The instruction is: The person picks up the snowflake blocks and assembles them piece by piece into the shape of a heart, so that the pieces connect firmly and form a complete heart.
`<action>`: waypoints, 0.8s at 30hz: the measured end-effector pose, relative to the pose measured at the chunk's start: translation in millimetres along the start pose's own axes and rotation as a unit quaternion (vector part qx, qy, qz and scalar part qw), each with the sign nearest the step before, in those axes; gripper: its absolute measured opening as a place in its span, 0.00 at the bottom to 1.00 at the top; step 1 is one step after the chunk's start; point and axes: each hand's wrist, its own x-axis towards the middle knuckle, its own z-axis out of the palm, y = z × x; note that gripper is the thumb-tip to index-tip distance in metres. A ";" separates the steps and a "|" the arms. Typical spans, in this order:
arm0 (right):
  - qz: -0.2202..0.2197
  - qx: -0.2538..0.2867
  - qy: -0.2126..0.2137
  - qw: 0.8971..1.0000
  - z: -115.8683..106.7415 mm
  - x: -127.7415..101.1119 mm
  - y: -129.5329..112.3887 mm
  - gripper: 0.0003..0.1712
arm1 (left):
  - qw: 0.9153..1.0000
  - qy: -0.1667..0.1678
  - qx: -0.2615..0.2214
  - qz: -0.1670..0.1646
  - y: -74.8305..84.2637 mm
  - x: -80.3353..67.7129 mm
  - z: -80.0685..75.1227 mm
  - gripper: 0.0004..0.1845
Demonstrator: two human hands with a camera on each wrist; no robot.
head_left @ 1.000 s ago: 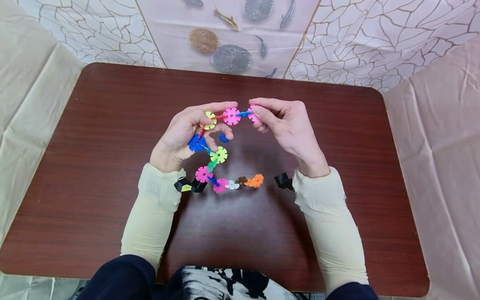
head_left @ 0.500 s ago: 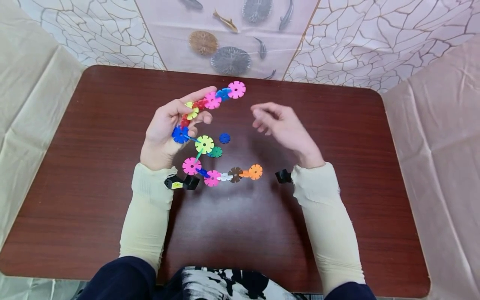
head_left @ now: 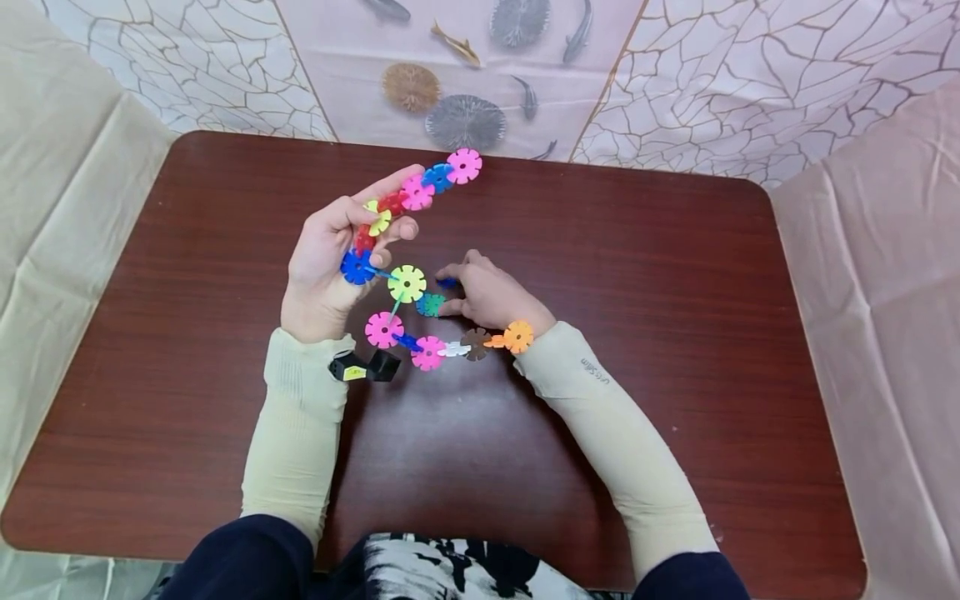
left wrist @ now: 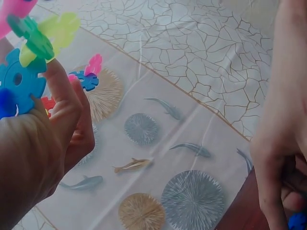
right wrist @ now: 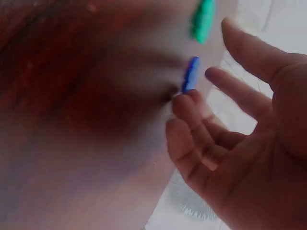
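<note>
Wood is the biggest thing we see: a dark red-brown table (head_left: 187, 350) spreads beneath both of our hands, and beyond its far edge lies a pale cloth (head_left: 675, 75) with crackle lines, printed fish and round fans. Our two cream sleeves come next, reaching forward from our lap onto the tabletop. Then comes the chain of snowflake discs (head_left: 405, 285), a long string of slotted plastic flowers in pink, blue, red, yellow, green, white, brown and orange. Our left hand (head_left: 330, 258) is raised with its fingers curled round the chain's middle part, near the blue and red discs; the upper end of the chain sticks out past the fingertips toward the far edge of the table, ending in a pink disc, while the lower end hangs from the heel of the palm and runs toward our right wrist, ending in an orange disc that lies against that sleeve. Our right hand (head_left: 491, 298) is low over the table, just to the right of the chain, fingers spread and only slightly bent, gripping nothing. Its fingertips (right wrist: 184, 103) are right at a small loose blue disc (right wrist: 191, 74) on the table, touching or nearly so. Just beside the thumb sits a green disc (head_left: 431, 305), close under the chain's yellow-green flower.
</note>
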 end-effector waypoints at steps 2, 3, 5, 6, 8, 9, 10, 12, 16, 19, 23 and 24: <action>0.004 -0.014 0.001 1.000 4.8 1.0 -3.4 0.29 | 1.000 0.006 0.000 -0.002 -0.1 -0.3 0.8 0.27; 0.004 -0.021 0.003 1.000 6.7 1.1 -4.7 0.28 | 1.000 0.007 0.000 0.001 -0.3 -0.3 1.1 0.27; 0.003 -0.026 0.008 1.000 9.1 1.0 -6.7 0.25 | 1.000 0.009 0.003 0.000 -0.2 0.0 1.7 0.27; 0.002 -0.027 0.009 1.000 9.6 0.6 -7.4 0.24 | 1.000 0.009 0.004 0.001 -0.1 0.2 1.9 0.27; 0.002 -0.027 0.012 1.000 9.6 -0.2 -8.0 0.20 | 1.000 0.010 0.010 0.001 0.2 0.2 2.2 0.27; -0.001 -0.025 0.015 1.000 9.2 -0.6 -7.8 0.18 | 1.000 0.010 0.012 0.002 0.3 0.2 2.2 0.27; -0.001 -0.017 0.017 1.000 8.8 -1.3 -7.0 0.16 | 1.000 0.010 0.014 0.002 0.6 0.1 2.2 0.27; -0.001 0.021 0.019 1.000 6.8 -4.1 -4.5 0.12 | 1.000 0.009 0.015 0.003 1.2 0.1 2.1 0.27; -0.007 0.192 0.020 0.981 -1.5 -17.6 7.5 0.10 | 1.000 0.006 0.006 0.016 2.5 0.3 1.7 0.28; -0.018 0.362 0.013 0.932 -10.9 -34.0 19.3 0.11 | 0.999 0.011 0.002 0.039 3.2 0.0 1.8 0.28; -0.025 0.520 0.023 0.853 -21.9 -55.1 30.1 0.12 | 0.997 0.015 -0.017 0.078 4.3 -0.8 1.5 0.28; -0.026 0.550 0.029 0.834 -23.8 -59.1 31.2 0.11 | 0.996 0.019 -0.021 0.088 4.5 -1.1 1.3 0.28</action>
